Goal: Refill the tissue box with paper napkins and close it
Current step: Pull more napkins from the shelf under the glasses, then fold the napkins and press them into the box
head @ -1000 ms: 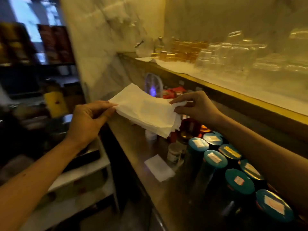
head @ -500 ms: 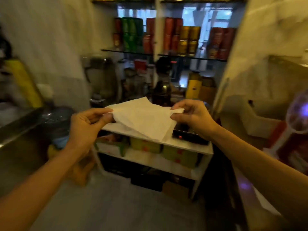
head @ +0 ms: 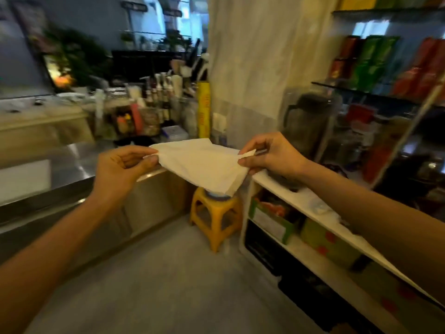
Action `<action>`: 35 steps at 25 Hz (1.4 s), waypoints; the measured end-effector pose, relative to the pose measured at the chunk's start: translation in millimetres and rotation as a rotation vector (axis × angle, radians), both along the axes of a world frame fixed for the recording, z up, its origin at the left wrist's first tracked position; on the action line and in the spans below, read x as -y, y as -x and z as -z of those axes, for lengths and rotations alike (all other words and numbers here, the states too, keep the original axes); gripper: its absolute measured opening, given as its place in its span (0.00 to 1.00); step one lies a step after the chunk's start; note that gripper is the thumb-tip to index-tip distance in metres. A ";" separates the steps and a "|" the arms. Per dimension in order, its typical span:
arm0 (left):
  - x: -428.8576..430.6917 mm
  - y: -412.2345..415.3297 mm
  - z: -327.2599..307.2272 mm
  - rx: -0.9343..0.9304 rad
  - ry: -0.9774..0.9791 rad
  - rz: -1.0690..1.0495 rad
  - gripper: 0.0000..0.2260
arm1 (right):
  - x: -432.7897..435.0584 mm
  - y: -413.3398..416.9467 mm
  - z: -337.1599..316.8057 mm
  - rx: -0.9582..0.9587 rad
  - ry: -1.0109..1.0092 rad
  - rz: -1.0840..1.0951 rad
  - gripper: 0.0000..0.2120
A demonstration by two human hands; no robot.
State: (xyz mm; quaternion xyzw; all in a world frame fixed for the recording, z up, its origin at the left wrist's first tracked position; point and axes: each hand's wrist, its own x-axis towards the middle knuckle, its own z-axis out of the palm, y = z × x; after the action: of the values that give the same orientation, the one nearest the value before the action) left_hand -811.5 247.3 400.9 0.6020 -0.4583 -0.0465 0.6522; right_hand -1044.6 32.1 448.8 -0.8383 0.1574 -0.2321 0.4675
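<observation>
**A:** Where's your stack right now?

**B:** You've got the paper napkins (head: 201, 165) in the air between your hands, over the floor, well clear of the steel counter (head: 72, 162) at 9 o'clock and just in front of the white shelf (head: 301, 201) at 3 o'clock. Your left hand (head: 120, 167) pinches the left edge, thumb and fingers closed on it. Your right hand (head: 272, 154) pinches the right corner the same way.

**A:** And how does it lie?

**B:** Its long axis runs 9 to 3, hand to hand, roughly level. The lower corner droops toward 6 o'clock, above the yellow stool (head: 216, 213).

**A:** What should I worry about?

**B:** Mostly the sag. You're holding only the edges, so I'd guess the loose middle sheets could slide out and drop to the floor. Your right pinch looks thin; a single flap (head: 248, 153) sticks out past your fingers, so you may be gripping only the top layers there. Pull your hands apart and a sheet could tear.

**A:** And the box?

**B:** I can't see any tissue box in this view, and the picture is blurred. Find it before you lower anything.
</observation>
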 end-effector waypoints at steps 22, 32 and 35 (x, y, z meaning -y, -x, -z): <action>-35.8 -349.5 80.4 -0.197 -0.127 -0.673 0.07 | 56.5 -528.9 86.7 -0.157 -0.084 -0.598 0.08; 33.6 -559.9 152.5 -0.344 -0.192 -0.599 0.07 | 108.4 -701.2 179.1 -0.214 -0.153 -0.413 0.08; 64.5 -628.1 163.4 -0.409 -0.216 -0.484 0.06 | 116.5 -734.6 196.6 -0.226 -0.168 -0.258 0.07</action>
State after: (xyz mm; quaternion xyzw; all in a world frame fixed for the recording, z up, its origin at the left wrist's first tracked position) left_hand -183.5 182.9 237.5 0.7374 -0.1540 -0.0585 0.6551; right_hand -310.0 -84.4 252.3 -0.8303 0.1190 -0.0604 0.5411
